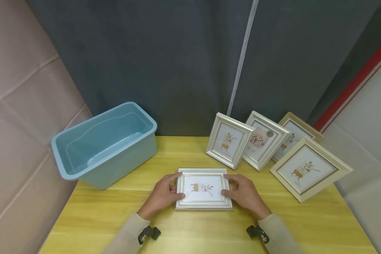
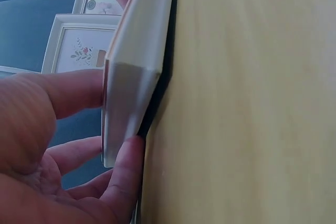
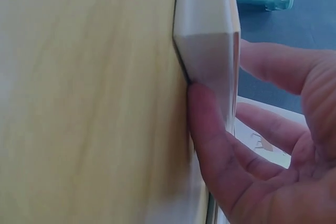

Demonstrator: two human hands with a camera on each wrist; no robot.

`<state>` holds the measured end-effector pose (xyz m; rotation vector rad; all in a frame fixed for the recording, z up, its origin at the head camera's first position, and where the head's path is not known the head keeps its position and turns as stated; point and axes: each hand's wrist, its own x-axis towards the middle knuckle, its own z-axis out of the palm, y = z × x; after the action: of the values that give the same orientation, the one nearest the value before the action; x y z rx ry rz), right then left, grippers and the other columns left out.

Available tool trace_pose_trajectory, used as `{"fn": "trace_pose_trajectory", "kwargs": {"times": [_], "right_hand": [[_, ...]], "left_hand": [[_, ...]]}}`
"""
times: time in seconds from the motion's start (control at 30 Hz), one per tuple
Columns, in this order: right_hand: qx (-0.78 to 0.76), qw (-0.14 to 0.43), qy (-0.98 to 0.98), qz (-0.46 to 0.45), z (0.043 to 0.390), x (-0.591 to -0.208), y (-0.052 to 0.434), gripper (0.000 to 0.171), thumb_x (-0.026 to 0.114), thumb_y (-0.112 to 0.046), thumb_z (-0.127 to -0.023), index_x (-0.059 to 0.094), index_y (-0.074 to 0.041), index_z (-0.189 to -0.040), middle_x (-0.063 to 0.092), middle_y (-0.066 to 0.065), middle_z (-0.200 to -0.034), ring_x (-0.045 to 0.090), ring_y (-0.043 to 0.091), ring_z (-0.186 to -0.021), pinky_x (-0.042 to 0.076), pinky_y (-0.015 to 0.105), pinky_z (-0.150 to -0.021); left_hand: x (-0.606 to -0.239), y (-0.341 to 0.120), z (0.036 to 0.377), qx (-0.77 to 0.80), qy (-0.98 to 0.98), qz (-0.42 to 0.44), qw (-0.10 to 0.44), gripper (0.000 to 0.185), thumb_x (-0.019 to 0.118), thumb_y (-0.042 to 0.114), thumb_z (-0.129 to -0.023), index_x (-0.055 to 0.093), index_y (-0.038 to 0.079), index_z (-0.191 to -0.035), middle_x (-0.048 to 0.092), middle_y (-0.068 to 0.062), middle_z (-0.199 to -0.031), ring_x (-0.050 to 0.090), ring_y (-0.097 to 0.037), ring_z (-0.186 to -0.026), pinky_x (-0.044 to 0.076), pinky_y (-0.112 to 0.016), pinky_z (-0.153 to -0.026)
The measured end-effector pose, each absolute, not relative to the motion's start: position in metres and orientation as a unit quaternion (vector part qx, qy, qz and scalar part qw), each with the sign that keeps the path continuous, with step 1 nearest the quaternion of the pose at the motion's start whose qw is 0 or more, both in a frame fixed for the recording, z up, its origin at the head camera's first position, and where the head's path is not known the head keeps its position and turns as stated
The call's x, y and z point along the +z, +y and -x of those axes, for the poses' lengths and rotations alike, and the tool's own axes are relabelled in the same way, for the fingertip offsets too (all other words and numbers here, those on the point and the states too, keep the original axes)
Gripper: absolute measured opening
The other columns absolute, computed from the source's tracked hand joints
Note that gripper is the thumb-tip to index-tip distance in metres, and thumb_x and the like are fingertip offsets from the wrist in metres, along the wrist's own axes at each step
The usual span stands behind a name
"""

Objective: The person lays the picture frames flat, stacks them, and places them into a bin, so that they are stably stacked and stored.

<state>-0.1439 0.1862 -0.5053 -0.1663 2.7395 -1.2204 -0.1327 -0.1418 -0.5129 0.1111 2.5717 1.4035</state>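
Both my left hand (image 1: 161, 196) and right hand (image 1: 245, 194) curl around the flat picture frame (image 1: 204, 189); blue tub (image 1: 105, 144) sits at ten o'clock.

yellow wooden table (image 1: 114, 211), blue bin (image 1: 104, 144), picture frames (image 1: 204, 189)

Picture frame (image 1: 204, 189): rectangular, landscape format, with a white-silver moulded border and a thin gold inner line. White print behind the front shows a small brown deer and a leafy sprig with a red bloom. Lies flat, face up, on the yellow wooden table, near its front edge at 6 o'clock of the tabletop, long sides parallel to that edge. Left hand (image 1: 161, 196) grips its 9 o'clock short side; right hand (image 1: 246, 194) grips its 3 o'clock short side. In the wrist views, each thumb lies against the frame's edge at table level, fingers over the face.
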Motion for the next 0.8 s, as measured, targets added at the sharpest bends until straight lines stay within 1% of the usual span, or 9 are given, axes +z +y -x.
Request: {"fn": "trace_pose_trajectory", "kwargs": {"times": [0.17, 0.3, 0.47, 0.7, 0.8], "right_hand": [[-0.394, 0.064, 0.914, 0.064, 0.145, -0.501, 0.188, 0.056, 0.089, -0.026, -0.086, 0.07, -0.013, -0.137, 0.074, 0.011, -0.118, 0.061, 0.012, -0.077, 0.052, 0.027, -0.066], [-0.394, 0.047, 0.915, 0.075, 0.148, -0.493, 0.194, 0.054, 0.087, -0.024, -0.088, 0.069, -0.012, -0.137, 0.074, 0.011, -0.119, 0.066, 0.013, -0.085, 0.056, 0.027, -0.071], [-0.399, -0.013, 0.911, 0.101, 0.153, -0.479, 0.201, 0.048, 0.086, -0.02, -0.09, 0.071, -0.01, -0.134, 0.074, 0.013, -0.12, 0.072, 0.021, -0.093, 0.06, 0.029, -0.072], [-0.41, -0.083, 0.901, 0.115, 0.164, -0.452, 0.207, 0.042, 0.084, -0.015, -0.091, 0.072, -0.008, -0.131, 0.074, 0.014, -0.114, 0.072, 0.029, -0.1, 0.063, 0.033, -0.079], [-0.403, -0.132, 0.898, 0.119, 0.169, -0.441, 0.209, 0.04, 0.084, -0.012, -0.09, 0.073, -0.006, -0.128, 0.072, 0.014, -0.113, 0.071, 0.032, -0.099, 0.064, 0.033, -0.076]], "left_hand": [[-0.512, -0.141, 0.134, 0.463, 0.879, -0.044, 0.107, 0.081, 0.091, 0.018, -0.083, 0.054, 0.021, -0.155, 0.052, -0.013, -0.154, 0.057, -0.017, -0.083, 0.053, -0.026, -0.062], [-0.512, -0.141, 0.135, 0.461, 0.88, -0.049, 0.107, 0.081, 0.091, 0.015, -0.083, 0.054, 0.018, -0.156, 0.052, -0.015, -0.153, 0.056, -0.016, -0.08, 0.051, -0.026, -0.058], [-0.512, -0.141, 0.135, 0.459, 0.88, -0.051, 0.108, 0.081, 0.091, 0.015, -0.083, 0.054, 0.017, -0.156, 0.052, -0.015, -0.153, 0.055, -0.016, -0.08, 0.05, -0.026, -0.058], [-0.511, -0.142, 0.135, 0.459, 0.88, -0.056, 0.108, 0.081, 0.09, 0.014, -0.084, 0.053, 0.015, -0.156, 0.052, -0.016, -0.153, 0.056, -0.016, -0.079, 0.05, -0.025, -0.058], [-0.512, -0.142, 0.135, 0.461, 0.879, -0.056, 0.109, 0.082, 0.09, 0.013, -0.083, 0.053, 0.015, -0.156, 0.052, -0.016, -0.153, 0.056, -0.016, -0.08, 0.05, -0.025, -0.058]]}}
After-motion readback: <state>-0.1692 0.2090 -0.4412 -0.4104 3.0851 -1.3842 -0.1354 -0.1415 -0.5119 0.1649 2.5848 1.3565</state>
